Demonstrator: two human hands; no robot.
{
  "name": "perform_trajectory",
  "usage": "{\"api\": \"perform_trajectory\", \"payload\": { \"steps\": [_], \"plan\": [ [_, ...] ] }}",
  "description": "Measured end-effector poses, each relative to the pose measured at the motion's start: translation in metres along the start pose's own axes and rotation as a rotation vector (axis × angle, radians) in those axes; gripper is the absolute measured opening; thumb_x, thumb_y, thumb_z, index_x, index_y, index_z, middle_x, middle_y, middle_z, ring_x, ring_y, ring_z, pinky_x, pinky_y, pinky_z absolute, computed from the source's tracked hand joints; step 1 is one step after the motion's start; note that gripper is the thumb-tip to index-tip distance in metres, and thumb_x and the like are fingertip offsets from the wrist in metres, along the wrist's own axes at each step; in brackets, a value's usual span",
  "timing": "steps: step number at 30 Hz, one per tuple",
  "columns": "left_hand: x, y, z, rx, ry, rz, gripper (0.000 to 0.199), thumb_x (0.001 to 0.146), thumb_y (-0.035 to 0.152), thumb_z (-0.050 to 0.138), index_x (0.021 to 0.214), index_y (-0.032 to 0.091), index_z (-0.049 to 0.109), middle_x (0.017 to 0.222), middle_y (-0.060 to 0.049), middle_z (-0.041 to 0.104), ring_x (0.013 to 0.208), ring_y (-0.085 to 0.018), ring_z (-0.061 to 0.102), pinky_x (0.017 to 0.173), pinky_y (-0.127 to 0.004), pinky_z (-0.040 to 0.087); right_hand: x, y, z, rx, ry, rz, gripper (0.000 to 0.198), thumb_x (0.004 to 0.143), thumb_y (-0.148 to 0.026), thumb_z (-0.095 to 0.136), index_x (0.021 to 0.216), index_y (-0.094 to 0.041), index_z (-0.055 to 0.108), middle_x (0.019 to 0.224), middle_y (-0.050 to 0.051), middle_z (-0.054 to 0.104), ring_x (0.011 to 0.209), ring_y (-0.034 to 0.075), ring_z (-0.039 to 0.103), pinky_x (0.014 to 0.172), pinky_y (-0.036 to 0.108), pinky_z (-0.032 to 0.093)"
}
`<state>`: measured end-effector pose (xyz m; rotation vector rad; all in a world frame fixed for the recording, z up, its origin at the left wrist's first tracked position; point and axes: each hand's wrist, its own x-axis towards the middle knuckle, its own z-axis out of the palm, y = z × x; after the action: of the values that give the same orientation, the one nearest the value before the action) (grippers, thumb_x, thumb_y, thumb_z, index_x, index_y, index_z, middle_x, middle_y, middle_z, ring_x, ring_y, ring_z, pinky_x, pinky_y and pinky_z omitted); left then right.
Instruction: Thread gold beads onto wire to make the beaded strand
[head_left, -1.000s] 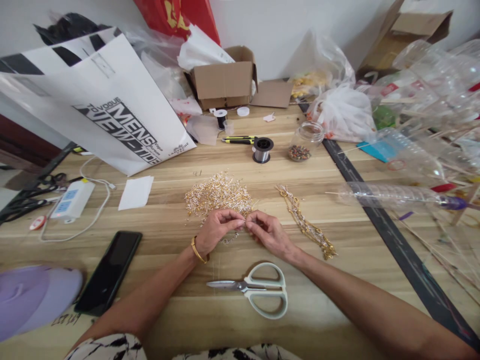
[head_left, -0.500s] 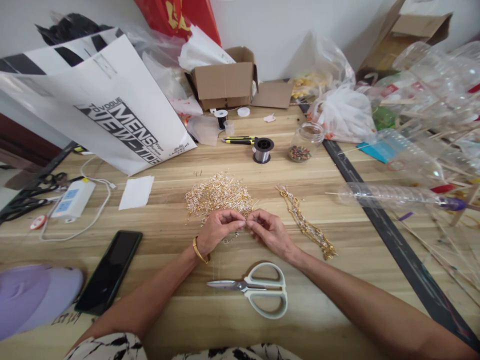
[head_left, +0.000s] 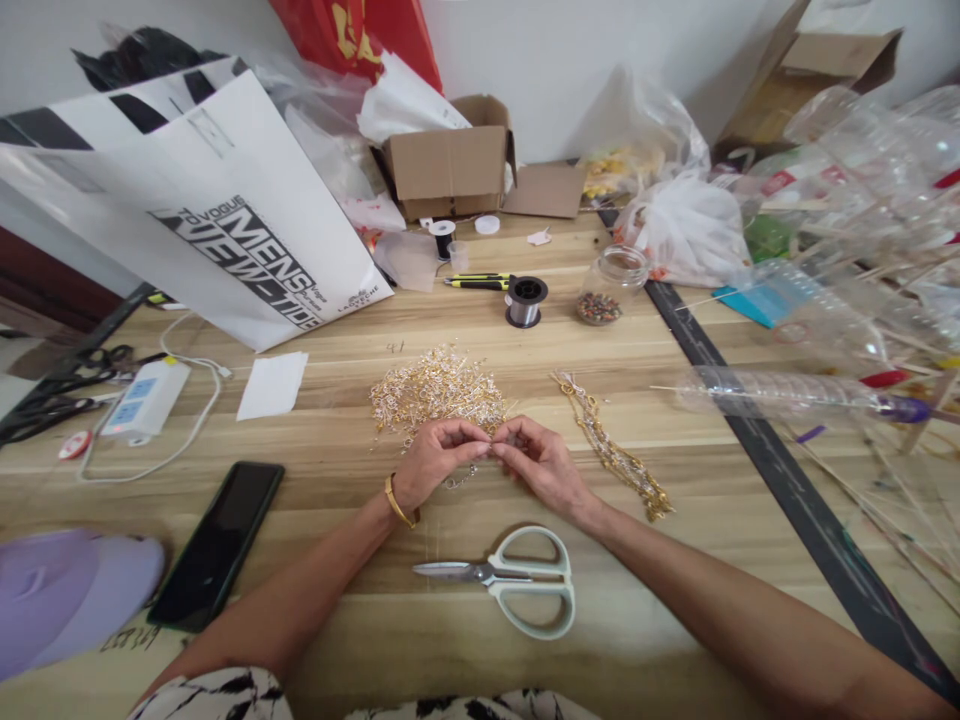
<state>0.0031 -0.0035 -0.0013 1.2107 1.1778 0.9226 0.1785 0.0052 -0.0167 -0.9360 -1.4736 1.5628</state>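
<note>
My left hand (head_left: 442, 458) and my right hand (head_left: 538, 462) meet fingertip to fingertip at the near edge of a pile of small gold and silver pieces (head_left: 439, 388). Both are closed in a pinch. A short silver chain (head_left: 459, 480) hangs below the left fingertips; its upper end goes out of sight between the fingers, so which hand grips it is unclear. What the right fingertips pinch is too small to name. Right of my right hand lies a bundle of gold and silver chains (head_left: 616, 445). White-handled scissors (head_left: 525, 580) lie closed in front of me.
A dark phone (head_left: 219, 545) and a purple object (head_left: 79, 595) lie at left, near a white power strip (head_left: 146, 400). Behind the pile stand a wire spool (head_left: 525, 302), a yellow-black cutter (head_left: 477, 282) and a glass jar of beads (head_left: 609, 290). Plastic bottles (head_left: 825, 300) crowd the right.
</note>
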Motion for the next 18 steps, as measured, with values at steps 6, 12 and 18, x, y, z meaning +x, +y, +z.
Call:
{"api": "perform_trajectory", "payload": {
  "steps": [6, 12, 18],
  "plan": [
    [0.0006, 0.0005, 0.0015, 0.032, -0.001, 0.020, 0.014, 0.071, 0.025, 0.070, 0.078, 0.013, 0.068, 0.073, -0.002, 0.068, 0.066, -0.011, 0.059, 0.063, -0.022, 0.045, 0.0002, 0.0009, -0.0004, -0.017, 0.004, -0.014, 0.019, 0.080, -0.034, 0.061, 0.086, -0.016, 0.056, 0.065, -0.003, 0.051, 0.051, 0.007, 0.045, 0.047, 0.019, 0.038],
    [-0.0011, -0.0001, 0.0032, 0.092, 0.014, 0.077, 0.013, 0.071, 0.023, 0.069, 0.076, 0.012, 0.068, 0.075, -0.004, 0.068, 0.070, -0.013, 0.060, 0.067, -0.024, 0.047, 0.0000, -0.0005, 0.0003, -0.001, 0.007, -0.005, 0.022, 0.079, -0.037, 0.062, 0.086, -0.017, 0.056, 0.063, -0.004, 0.050, 0.051, 0.008, 0.045, 0.047, 0.020, 0.038],
    [-0.0029, 0.0016, 0.0038, 0.177, -0.005, 0.143, 0.013, 0.077, 0.024, 0.064, 0.077, 0.012, 0.067, 0.074, -0.004, 0.066, 0.069, -0.013, 0.058, 0.066, -0.023, 0.045, -0.0002, -0.0017, 0.0005, -0.001, 0.009, 0.014, 0.020, 0.080, -0.035, 0.062, 0.084, -0.016, 0.055, 0.063, -0.004, 0.051, 0.049, 0.007, 0.045, 0.047, 0.020, 0.038]
  ]
}}
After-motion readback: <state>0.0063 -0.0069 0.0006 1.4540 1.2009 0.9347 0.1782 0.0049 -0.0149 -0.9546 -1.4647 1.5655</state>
